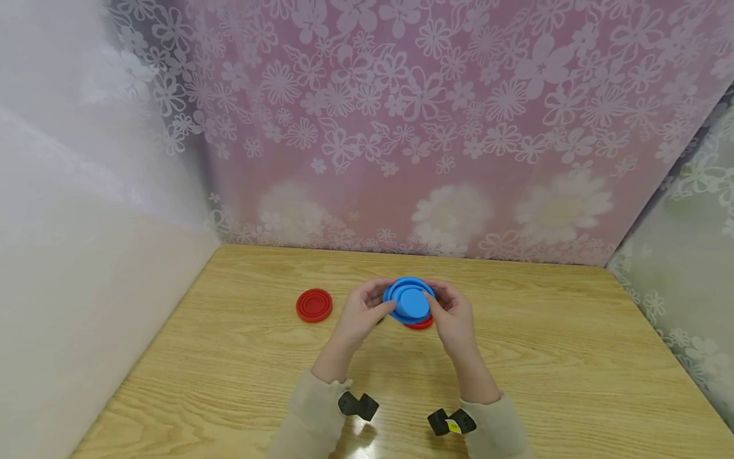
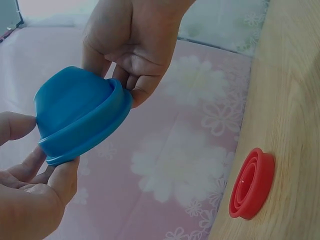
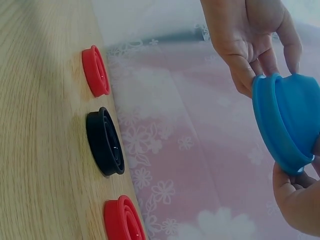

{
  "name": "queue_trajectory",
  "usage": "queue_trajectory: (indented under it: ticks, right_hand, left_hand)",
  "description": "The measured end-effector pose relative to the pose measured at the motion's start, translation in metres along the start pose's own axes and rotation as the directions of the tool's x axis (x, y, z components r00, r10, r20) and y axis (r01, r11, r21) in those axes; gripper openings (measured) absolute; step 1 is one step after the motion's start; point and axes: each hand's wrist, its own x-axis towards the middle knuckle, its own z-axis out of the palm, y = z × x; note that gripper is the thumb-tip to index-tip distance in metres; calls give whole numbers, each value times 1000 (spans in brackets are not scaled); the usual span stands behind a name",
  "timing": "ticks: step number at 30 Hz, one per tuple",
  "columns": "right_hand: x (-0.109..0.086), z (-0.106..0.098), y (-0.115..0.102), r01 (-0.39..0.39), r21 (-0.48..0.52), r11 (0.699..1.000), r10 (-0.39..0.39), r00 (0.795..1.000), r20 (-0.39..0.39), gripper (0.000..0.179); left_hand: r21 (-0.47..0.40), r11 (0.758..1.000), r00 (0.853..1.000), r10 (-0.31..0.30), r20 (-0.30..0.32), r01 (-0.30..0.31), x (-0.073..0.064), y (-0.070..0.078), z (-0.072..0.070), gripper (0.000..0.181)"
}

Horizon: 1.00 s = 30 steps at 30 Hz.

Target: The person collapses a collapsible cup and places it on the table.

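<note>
A blue collapsible cup (image 1: 414,303) is held up over the table between both hands, its stepped rings partly pushed out and its small round base facing the head camera. My left hand (image 1: 362,311) pinches its left side, the thumb near the base and the fingers behind the rim. On the opposite side my right hand (image 1: 457,319) grips it the same way. From the left wrist, the cup (image 2: 80,112) shows a tapered wall above a thick folded rim. The right wrist view has the cup (image 3: 285,120) at its right edge, partly cut off.
Folded discs of similar shape lie in a row on the wooden table (image 1: 229,357): a red one (image 1: 314,305) at left, a black one (image 3: 105,141) in the middle, and another red one (image 1: 421,324) partly behind the blue cup. Flower-patterned sheets (image 1: 401,127) stand around the table.
</note>
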Motion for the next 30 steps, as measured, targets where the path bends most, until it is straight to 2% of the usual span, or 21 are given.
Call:
queue_trajectory:
  ticks: [5, 9, 12, 16, 20, 23, 26, 30]
  right_hand:
    - [-1, 1, -1, -1, 8, 1000, 1, 1000, -11, 22]
    - [-1, 2, -3, 8, 9, 1000, -8, 1000, -5, 21]
    - [-2, 2, -5, -5, 6, 1000, 5, 1000, 16, 22]
    - [-2, 0, -6, -25, 52, 998, 20, 995, 93, 26]
    - [-2, -4, -7, -26, 127, 992, 0, 979, 206, 32]
    - [-3, -6, -8, -24, 159, 987, -17, 969, 248, 36]
    - [-3, -5, -8, -33, 169, 985, -9, 970, 244, 37]
    - [-2, -3, -8, -58, 139, 989, 30, 980, 197, 36]
  left_hand:
    - [-8, 999, 999, 45, 11, -45, -1, 1, 1, 33]
    - [47, 993, 993, 114, -30, -112, -5, 11, 7, 30]
    - [94, 988, 990, 129, -64, -122, -7, 17, 11, 28]
    - [116, 986, 985, 130, -110, -117, -9, 19, 13, 28]
    - [112, 987, 975, 135, -177, -116, -9, 21, 11, 29]
    - [109, 987, 970, 136, -199, -116, -9, 22, 10, 29]
    - [113, 986, 969, 145, -200, -124, -9, 22, 10, 29]
    - [118, 983, 966, 164, -200, -143, -8, 22, 11, 28]
